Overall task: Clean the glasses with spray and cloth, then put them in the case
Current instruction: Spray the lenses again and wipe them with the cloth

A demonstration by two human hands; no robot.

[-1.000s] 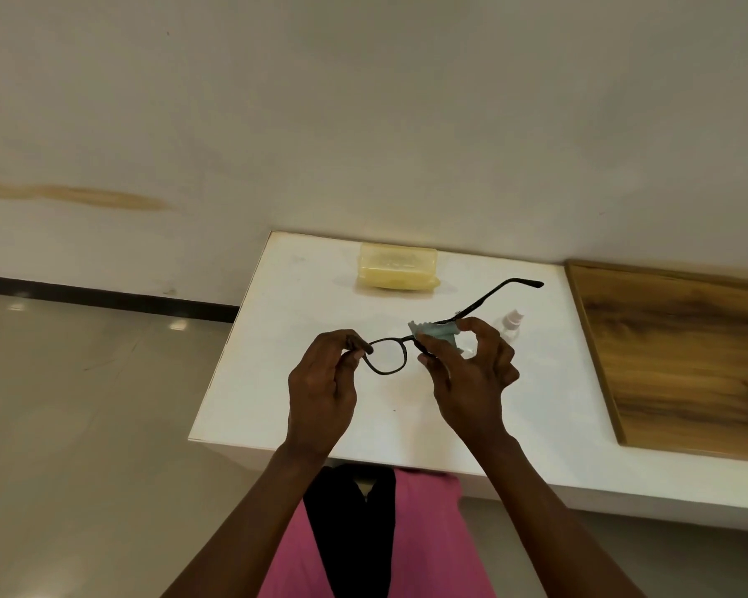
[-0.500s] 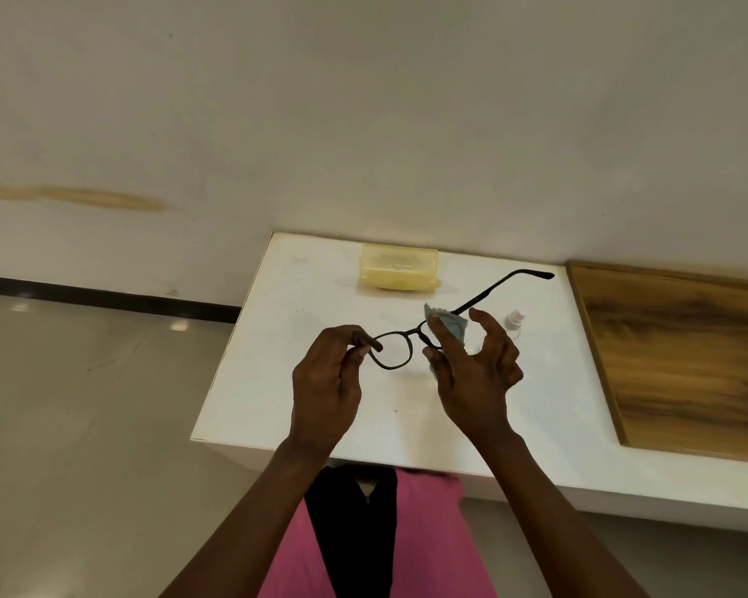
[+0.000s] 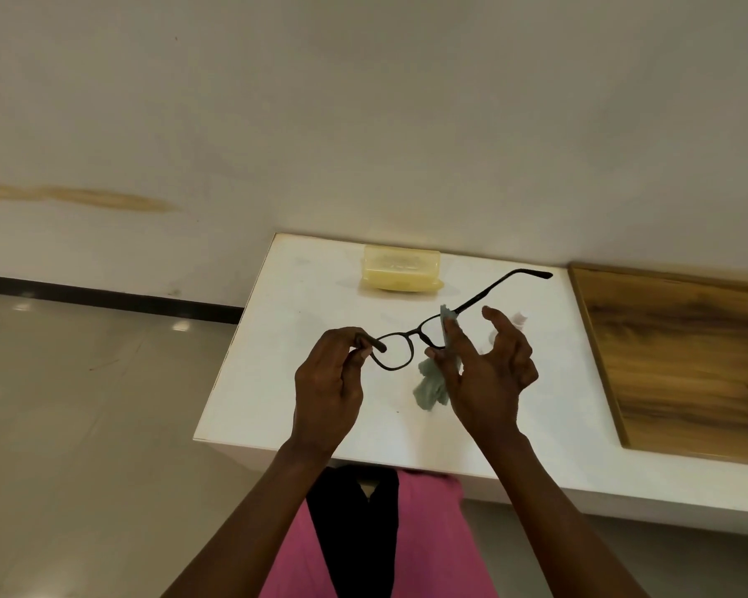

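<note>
Black-framed glasses (image 3: 400,349) are held above the white table (image 3: 286,351). My left hand (image 3: 329,381) pinches the frame's left end between thumb and fingers. My right hand (image 3: 486,373) pinches a grey-green cloth (image 3: 430,384) round the right lens, with its other fingers spread. One temple arm sticks out up and to the right. A closed yellow case (image 3: 401,268) lies at the table's back edge. The small spray bottle (image 3: 520,317) peeks out behind my right hand, mostly hidden.
A wooden panel (image 3: 683,364) adjoins the table on the right. A pale wall rises right behind the table. Tiled floor (image 3: 83,403) lies to the left, beyond the table's left edge. Pink and black clothing shows below the front edge.
The cloth has unfolded and now hangs down below the right lens. My right hand's fingers have spread wider. The glasses have tilted slightly, right end higher.
</note>
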